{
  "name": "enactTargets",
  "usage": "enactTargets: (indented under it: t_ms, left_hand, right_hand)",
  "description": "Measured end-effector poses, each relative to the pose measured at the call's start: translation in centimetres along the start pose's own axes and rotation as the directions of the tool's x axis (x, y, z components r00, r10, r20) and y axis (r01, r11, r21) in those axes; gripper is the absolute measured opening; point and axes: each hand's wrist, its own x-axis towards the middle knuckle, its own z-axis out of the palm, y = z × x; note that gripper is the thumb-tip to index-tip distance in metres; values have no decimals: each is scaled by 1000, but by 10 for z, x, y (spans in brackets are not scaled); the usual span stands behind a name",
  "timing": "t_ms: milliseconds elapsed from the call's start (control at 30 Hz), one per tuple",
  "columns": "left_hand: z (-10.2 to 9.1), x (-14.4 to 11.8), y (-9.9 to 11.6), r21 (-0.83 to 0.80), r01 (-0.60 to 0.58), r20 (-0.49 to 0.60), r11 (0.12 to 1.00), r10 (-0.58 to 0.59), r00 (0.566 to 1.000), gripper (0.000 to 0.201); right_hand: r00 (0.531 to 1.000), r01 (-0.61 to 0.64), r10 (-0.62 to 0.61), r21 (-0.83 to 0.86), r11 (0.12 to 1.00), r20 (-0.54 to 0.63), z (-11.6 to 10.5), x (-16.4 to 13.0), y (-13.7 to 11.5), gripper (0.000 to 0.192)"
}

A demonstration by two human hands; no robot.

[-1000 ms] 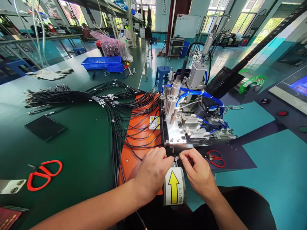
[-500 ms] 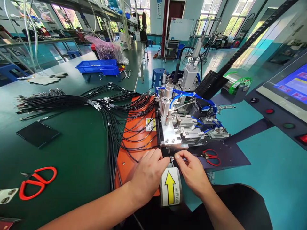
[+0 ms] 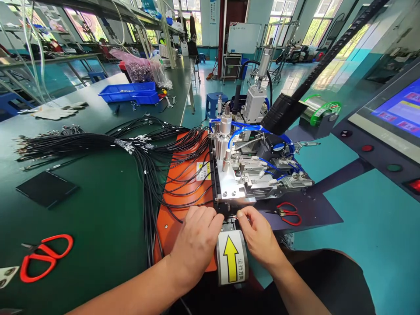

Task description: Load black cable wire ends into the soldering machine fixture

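Head view. The left hand point(image 3: 197, 238) rests on the orange rectangular plate point(image 3: 170, 227), its fingers curled and pressed together at the front edge of the silver metal machine head with blue air hoses point(image 3: 244, 170). The right hand point(image 3: 259, 236) meets it from the other side, thumb and forefinger pinched on a small metal terminal piece point(image 3: 233, 217) that sits between the two hands, just below the machine head and just above the white curved guard with a yellow arrow point(image 3: 231, 258). Whether the left hand grips anything cannot be told, since its fingertips are hidden.

A fan of thin black cables with metal ends point(image 3: 108, 142) spreads from the dark green counter point(image 3: 98, 218) across the orange plate to the machine. Large red-handled scissors point(image 3: 44, 256) lie on the counter at the near left, beside a flat black square pad point(image 3: 46, 189). Small red-handled snips point(image 3: 287, 213) lie on the dark mat to the right of the machine. A blue plastic tray point(image 3: 129, 92) stands far back on the counter.
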Motion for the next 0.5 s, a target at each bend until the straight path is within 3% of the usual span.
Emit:
enactTargets:
  t_ms: [233, 500]
  left_hand:
    - [1, -2, 0, 9, 28, -41, 1000, -27, 999, 22]
    - [-3, -2, 5, 19, 90, 100, 996, -91, 991, 22]
  right_hand:
    - [987, -146, 133, 165, 975, 88, 1, 3, -1, 37]
    - [988, -155, 150, 201, 967, 39, -3, 3, -3, 35]
